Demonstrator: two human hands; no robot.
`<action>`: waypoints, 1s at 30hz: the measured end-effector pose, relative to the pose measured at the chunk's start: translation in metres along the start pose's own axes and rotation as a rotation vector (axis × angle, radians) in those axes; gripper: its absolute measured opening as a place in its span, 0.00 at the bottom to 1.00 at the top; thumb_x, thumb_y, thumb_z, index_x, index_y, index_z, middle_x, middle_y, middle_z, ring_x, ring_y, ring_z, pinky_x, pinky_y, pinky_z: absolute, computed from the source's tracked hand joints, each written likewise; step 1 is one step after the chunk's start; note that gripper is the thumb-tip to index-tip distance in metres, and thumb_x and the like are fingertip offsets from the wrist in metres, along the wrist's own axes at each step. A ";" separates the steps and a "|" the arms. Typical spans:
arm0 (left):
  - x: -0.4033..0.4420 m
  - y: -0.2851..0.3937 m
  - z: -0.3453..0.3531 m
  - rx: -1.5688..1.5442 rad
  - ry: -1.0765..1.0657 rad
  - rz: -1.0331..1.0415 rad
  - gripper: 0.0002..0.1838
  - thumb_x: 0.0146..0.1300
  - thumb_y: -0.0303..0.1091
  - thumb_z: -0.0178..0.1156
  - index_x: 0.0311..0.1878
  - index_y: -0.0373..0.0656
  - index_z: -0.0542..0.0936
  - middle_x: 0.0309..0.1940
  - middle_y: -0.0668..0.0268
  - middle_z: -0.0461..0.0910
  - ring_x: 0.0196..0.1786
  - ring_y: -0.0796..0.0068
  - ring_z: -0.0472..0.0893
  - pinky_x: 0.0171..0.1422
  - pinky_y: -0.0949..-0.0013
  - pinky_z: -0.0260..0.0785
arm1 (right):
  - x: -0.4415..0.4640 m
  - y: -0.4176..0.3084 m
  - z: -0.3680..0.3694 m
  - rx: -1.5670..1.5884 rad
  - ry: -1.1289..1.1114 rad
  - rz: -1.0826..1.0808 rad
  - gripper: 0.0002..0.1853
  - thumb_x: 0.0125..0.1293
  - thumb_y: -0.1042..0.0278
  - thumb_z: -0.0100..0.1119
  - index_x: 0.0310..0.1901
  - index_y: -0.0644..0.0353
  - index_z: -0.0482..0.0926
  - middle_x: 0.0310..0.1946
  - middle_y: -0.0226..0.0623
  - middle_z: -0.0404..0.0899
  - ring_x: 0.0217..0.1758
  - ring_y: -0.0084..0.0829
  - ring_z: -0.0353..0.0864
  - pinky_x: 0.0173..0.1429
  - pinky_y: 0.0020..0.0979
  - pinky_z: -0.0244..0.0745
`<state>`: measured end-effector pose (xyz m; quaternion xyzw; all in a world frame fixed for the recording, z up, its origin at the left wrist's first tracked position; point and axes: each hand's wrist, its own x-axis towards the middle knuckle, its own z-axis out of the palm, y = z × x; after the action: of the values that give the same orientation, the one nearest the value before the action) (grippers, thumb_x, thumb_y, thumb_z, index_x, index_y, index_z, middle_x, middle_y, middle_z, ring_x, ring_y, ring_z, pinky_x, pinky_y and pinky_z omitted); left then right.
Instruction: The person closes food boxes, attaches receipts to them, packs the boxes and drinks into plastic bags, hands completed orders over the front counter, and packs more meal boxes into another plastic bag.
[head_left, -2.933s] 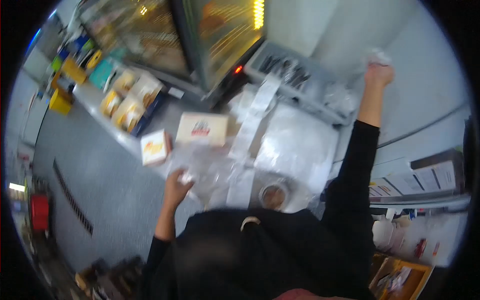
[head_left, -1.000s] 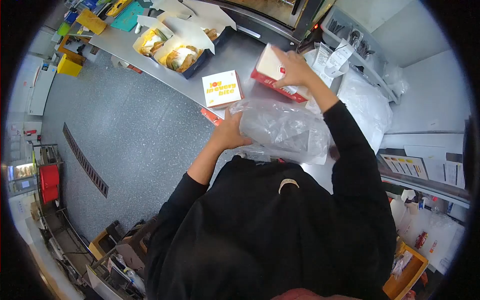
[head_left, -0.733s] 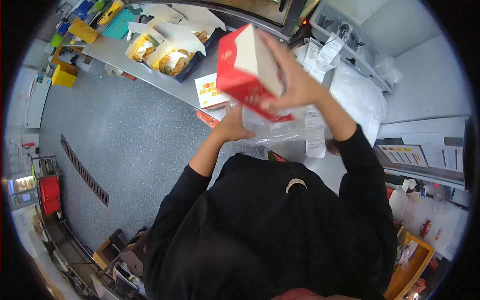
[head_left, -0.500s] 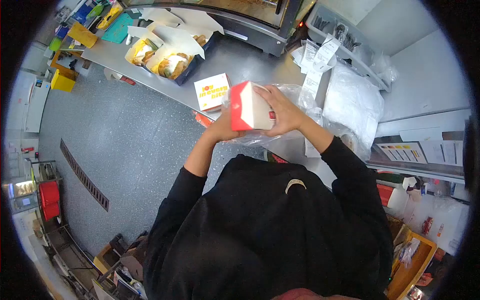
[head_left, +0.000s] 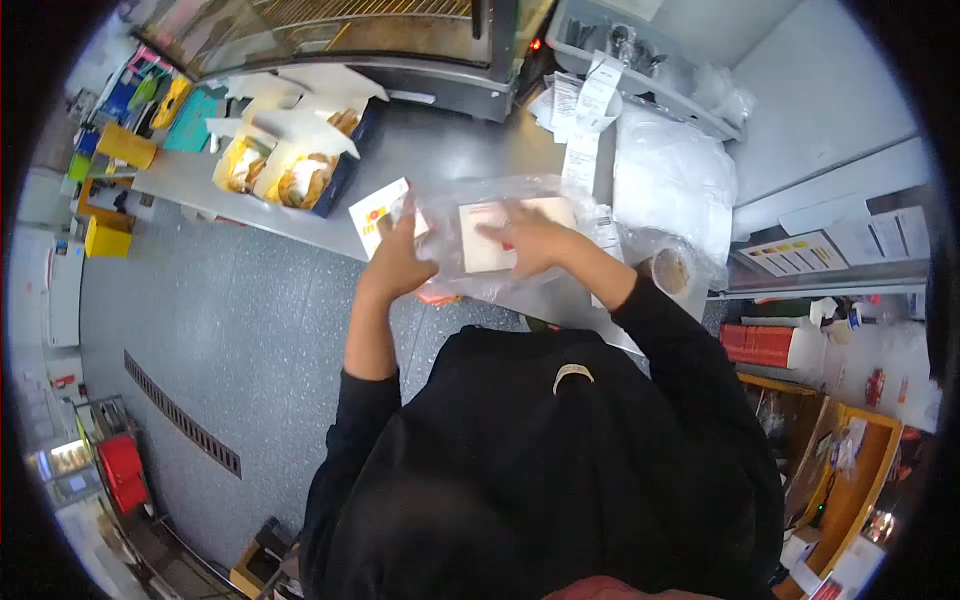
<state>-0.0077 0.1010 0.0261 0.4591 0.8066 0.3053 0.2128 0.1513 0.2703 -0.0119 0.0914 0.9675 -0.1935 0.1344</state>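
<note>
A cream box [head_left: 484, 258] lies flat inside a clear plastic bag [head_left: 446, 212] on the metal counter. My right hand [head_left: 540, 243] rests on top of that box, fingers stretched out over its face. To the left, a small white box with red and yellow lettering [head_left: 370, 208] sits near the counter's front edge. My left hand [head_left: 395, 262] is at its right side, thumb and fingers spread apart, covering part of the lettering. Whether those fingers press on the small box, I cannot tell.
Open food boxes [head_left: 302, 182] stand at the counter's back left, below a glass-fronted cabinet [head_left: 340, 40]. Printed receipts [head_left: 580, 150] hang behind the bag. A stack of white plastic bags [head_left: 672, 165], a cutlery tray [head_left: 640, 65] and a clear cup [head_left: 670, 272] are on the right.
The red and white box has gone from upright between both hands to lying in the bag, cream side up. My left hand has moved left to the small lettered box.
</note>
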 end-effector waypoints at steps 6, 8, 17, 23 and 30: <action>-0.001 0.032 -0.055 0.045 -0.280 0.137 0.29 0.37 0.33 0.65 0.49 0.54 0.71 0.55 0.43 0.60 0.61 0.43 0.58 0.61 0.56 0.57 | -0.030 0.091 -0.108 0.774 0.190 0.003 0.18 0.45 0.74 0.59 0.42 0.57 0.77 0.41 0.45 0.77 0.46 0.40 0.75 0.50 0.32 0.70; 0.006 0.055 -0.059 0.053 -0.110 0.236 0.25 0.40 0.33 0.65 0.46 0.49 0.71 0.54 0.48 0.63 0.61 0.49 0.59 0.61 0.58 0.56 | -0.007 0.162 -0.102 0.095 0.701 0.308 0.14 0.48 0.71 0.58 0.40 0.57 0.78 0.36 0.41 0.79 0.47 0.41 0.74 0.55 0.41 0.65; 0.102 0.098 -0.007 -0.476 0.107 0.171 0.29 0.45 0.40 0.66 0.50 0.38 0.69 0.51 0.52 0.68 0.55 0.60 0.69 0.56 0.65 0.62 | 0.017 0.197 -0.119 0.426 0.574 0.414 0.06 0.55 0.66 0.57 0.35 0.54 0.78 0.31 0.26 0.79 0.37 0.23 0.76 0.48 0.29 0.65; 0.163 0.118 0.034 -1.063 -0.282 -0.079 0.25 0.55 0.44 0.59 0.50 0.35 0.70 0.46 0.58 0.74 0.49 0.69 0.73 0.51 0.67 0.65 | 0.008 0.094 -0.146 1.231 0.573 0.156 0.12 0.52 0.64 0.63 0.37 0.59 0.76 0.27 0.27 0.77 0.30 0.18 0.74 0.34 0.21 0.68; 0.165 0.130 0.035 -1.202 -0.226 -0.109 0.19 0.58 0.43 0.56 0.47 0.39 0.71 0.40 0.63 0.76 0.40 0.71 0.77 0.46 0.66 0.68 | -0.023 0.062 -0.136 1.157 0.851 0.147 0.18 0.47 0.73 0.66 0.41 0.62 0.73 0.35 0.34 0.76 0.34 0.21 0.76 0.36 0.21 0.70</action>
<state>0.0131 0.3057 0.0800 0.2464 0.4878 0.6450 0.5342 0.1565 0.3783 0.0943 0.2803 0.6699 -0.6129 -0.3115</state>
